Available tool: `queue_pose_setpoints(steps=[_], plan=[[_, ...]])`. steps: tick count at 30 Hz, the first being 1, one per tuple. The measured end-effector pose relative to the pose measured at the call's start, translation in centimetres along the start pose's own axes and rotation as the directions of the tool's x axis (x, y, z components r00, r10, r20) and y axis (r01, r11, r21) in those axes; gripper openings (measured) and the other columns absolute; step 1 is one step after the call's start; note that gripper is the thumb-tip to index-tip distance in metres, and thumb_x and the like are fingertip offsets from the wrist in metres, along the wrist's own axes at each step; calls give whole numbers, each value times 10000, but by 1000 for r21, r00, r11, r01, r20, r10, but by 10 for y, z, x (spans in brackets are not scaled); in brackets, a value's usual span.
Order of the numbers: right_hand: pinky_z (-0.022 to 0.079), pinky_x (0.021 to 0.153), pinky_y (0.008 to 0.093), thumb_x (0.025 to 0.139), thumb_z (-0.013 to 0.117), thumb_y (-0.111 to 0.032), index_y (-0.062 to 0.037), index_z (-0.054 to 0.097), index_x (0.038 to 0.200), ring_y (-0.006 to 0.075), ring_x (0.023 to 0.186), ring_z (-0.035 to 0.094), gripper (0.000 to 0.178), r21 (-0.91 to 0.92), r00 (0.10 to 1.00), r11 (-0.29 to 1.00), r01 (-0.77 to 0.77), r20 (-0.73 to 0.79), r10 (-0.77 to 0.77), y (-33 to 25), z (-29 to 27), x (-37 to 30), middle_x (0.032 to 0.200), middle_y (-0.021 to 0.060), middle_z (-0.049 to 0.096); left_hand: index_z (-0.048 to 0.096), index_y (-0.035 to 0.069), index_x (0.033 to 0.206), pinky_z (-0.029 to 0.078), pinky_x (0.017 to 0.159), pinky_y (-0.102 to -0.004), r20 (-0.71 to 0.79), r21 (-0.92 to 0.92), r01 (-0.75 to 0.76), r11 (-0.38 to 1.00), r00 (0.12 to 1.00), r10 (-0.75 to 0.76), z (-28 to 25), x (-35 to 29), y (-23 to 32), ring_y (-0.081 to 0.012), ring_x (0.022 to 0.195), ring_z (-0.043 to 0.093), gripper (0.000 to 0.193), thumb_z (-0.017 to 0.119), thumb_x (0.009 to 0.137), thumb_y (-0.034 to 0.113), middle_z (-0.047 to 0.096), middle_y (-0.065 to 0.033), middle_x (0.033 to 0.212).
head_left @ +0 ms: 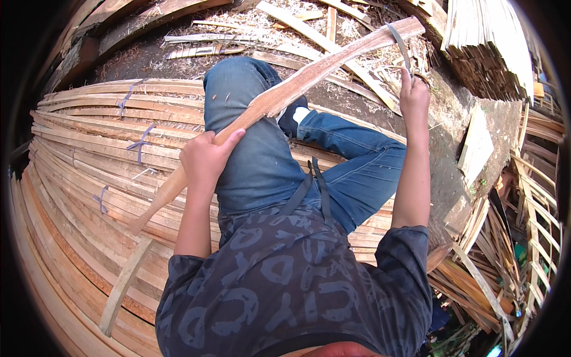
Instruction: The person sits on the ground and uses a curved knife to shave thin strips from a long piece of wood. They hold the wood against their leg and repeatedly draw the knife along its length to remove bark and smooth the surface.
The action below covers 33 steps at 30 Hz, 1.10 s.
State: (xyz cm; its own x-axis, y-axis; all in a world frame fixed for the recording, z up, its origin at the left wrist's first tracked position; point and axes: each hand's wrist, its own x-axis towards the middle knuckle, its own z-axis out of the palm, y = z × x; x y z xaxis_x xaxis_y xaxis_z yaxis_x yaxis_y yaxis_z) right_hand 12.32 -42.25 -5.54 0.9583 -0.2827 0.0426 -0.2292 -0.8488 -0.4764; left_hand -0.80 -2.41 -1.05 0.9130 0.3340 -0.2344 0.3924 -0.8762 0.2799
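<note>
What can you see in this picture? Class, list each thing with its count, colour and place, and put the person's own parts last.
Long wooden slat: one, reddish-brown, across the lap, gripped by the left hand.
Curved blade: one, grey, on the slat's far end, held by the right hand.
Bundled slats: many, pale tan, tied with grey straps, stacked at left.
Wood scraps: many, pale, on the ground ahead.
Stacked thin boards: one pile, pale, upper right.
Jeans: blue, centre.
Shirt: dark patterned, bottom.
Left hand: around the slat.
Right hand: on the blade's handle.

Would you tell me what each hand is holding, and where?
Left hand grips the long wooden slat near its lower end; right hand holds the curved blade by its handle.
</note>
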Motion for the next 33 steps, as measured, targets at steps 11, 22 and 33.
queue_pose_setpoints(steps=[11, 22, 33], plan=[[317, 480, 360, 954, 563, -376, 23, 478, 669, 162, 516, 306, 497, 253, 996, 964, -81, 57, 69, 30, -13, -95, 517, 97, 394, 574, 2, 558, 446, 546, -444, -30, -60, 4, 998, 1000, -6, 13, 2, -8, -370, 530, 572, 688, 689, 706, 664, 544, -184, 522], [494, 466, 433, 897, 577, -485, -42, 578, 714, 339, 540, 632, 479, -62, 910, 911, 407, 114, -398, -49, 17, -72, 557, 152, 602, 526, 5, 534, 411, 517, -450, -131, 14, -82, 997, 988, 83, 14, 1, -1, -366, 474, 514, 683, 694, 727, 638, 488, -170, 474], [512, 620, 475, 930, 513, -511, 13, 627, 711, 402, 671, 645, 580, -151, 997, 985, 77, 27, -74, -1, 3, -1, 639, 235, 619, 547, 4, 561, 430, 553, -451, -97, 2, -121, 993, 988, 121, 10, -2, 7, -370, 527, 548, 664, 692, 732, 629, 527, -170, 520]])
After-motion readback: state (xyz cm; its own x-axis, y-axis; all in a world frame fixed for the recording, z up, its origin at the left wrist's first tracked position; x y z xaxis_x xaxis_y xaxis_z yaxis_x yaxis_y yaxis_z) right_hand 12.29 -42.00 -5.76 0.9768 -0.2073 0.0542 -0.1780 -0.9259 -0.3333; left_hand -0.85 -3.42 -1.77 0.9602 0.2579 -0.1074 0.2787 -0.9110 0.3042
